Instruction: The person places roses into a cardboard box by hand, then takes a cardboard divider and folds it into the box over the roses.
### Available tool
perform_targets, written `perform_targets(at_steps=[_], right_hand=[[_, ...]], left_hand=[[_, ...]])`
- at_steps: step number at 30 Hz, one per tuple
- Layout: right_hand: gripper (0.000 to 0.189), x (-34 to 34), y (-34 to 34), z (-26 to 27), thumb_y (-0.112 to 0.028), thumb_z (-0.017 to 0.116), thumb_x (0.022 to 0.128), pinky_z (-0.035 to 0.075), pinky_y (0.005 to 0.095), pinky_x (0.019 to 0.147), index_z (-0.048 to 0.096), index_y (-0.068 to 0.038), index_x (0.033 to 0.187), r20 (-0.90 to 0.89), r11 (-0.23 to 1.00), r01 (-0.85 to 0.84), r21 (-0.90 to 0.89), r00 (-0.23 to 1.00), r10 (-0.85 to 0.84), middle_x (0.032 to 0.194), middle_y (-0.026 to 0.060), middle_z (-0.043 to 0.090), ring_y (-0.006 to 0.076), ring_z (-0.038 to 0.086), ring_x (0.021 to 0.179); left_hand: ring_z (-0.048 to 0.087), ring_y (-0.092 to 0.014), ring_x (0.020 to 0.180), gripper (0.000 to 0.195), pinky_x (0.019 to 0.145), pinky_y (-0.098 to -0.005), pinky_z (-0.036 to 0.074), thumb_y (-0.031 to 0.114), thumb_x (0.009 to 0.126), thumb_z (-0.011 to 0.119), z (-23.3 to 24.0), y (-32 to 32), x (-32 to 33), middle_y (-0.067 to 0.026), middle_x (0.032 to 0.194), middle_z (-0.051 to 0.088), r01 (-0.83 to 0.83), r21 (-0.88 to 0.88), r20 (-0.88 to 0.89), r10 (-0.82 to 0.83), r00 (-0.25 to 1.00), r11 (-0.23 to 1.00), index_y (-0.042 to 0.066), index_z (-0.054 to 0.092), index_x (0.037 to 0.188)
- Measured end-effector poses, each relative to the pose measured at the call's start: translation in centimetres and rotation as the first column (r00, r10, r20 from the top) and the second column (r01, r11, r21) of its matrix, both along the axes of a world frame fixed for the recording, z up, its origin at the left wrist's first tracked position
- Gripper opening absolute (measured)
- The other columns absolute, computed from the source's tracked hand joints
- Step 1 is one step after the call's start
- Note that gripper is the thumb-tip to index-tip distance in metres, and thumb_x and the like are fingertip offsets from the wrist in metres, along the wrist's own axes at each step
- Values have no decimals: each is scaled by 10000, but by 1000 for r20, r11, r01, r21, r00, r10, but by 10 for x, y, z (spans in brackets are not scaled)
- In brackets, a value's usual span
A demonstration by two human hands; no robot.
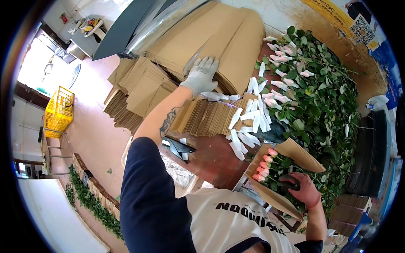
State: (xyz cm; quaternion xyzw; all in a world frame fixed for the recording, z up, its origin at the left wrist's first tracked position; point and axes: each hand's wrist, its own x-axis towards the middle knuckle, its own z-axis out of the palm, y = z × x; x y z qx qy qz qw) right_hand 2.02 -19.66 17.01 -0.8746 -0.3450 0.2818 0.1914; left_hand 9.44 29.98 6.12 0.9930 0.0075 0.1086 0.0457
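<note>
My left hand (202, 74), in a pale grey glove, lies with extended fingers on the near end of a stack of large kraft cardboard sheets (234, 44). My right hand (300, 188), in a red glove with dark fingers, is curled over leafy stems in an open corrugated cardboard wrap (275, 200); whether it grips anything is unclear. Coral-pink roses (265, 166) lie in a row inside that wrap, left of this hand. Folded cardboard pieces (208, 117) stand packed below my left hand, with white paper or foam sleeves (253, 115) scattered at their right.
A leafy heap of roses (313, 88), several buds in white sleeves, fills the right side. A dark-handled tool (178, 148) lies at the red table's (218, 155) near left edge, above a container of white sleeves (178, 172). A yellow crate (59, 112) stands on the floor at left.
</note>
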Motion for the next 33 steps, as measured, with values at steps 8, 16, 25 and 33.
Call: perform_targets(at_steps=[8, 16, 25, 33], right_hand=[[432, 54, 141, 55, -104, 686, 690, 478, 371, 861, 606, -11, 1105, -274, 968, -154, 200, 940, 206, 1022, 154, 649, 290, 617, 954], [862, 190, 325, -59, -359, 671, 761, 252, 393, 1133, 254, -87, 1465, 533, 940, -259, -220, 776, 338, 1501, 245, 230, 393, 304, 1360], [893, 215, 348, -75, -400, 737, 691, 292, 400, 1119, 334, -132, 1441, 509, 927, -339, -160, 776, 372, 1500, 229, 240, 380, 326, 1349], [863, 223, 344, -73, -455, 718, 701, 296, 402, 1112, 374, -131, 1422, 481, 928, -347, -137, 796, 368, 1490, 185, 295, 352, 351, 1336]], left_hand=[[263, -374, 1371, 802, 1141, -482, 162, 279, 690, 657, -11, -5, -2, -225, 1446, 331, -63, -83, 42, 67, 997, 995, 46, 354, 1395], [309, -394, 1343, 618, 1113, -513, 186, 403, 780, 596, -30, 5, 23, -171, 1422, 413, 33, -307, 114, 2, 993, 951, 140, 506, 1332], [392, -380, 1284, 543, 1085, -531, 226, 449, 809, 584, -35, -1, 10, -111, 1334, 522, -51, -265, 240, 117, 964, 963, 164, 576, 1271], [372, -373, 1301, 529, 1098, -540, 202, 419, 805, 601, -35, 0, 12, -111, 1332, 521, -39, -294, 248, 116, 962, 955, 172, 577, 1271]])
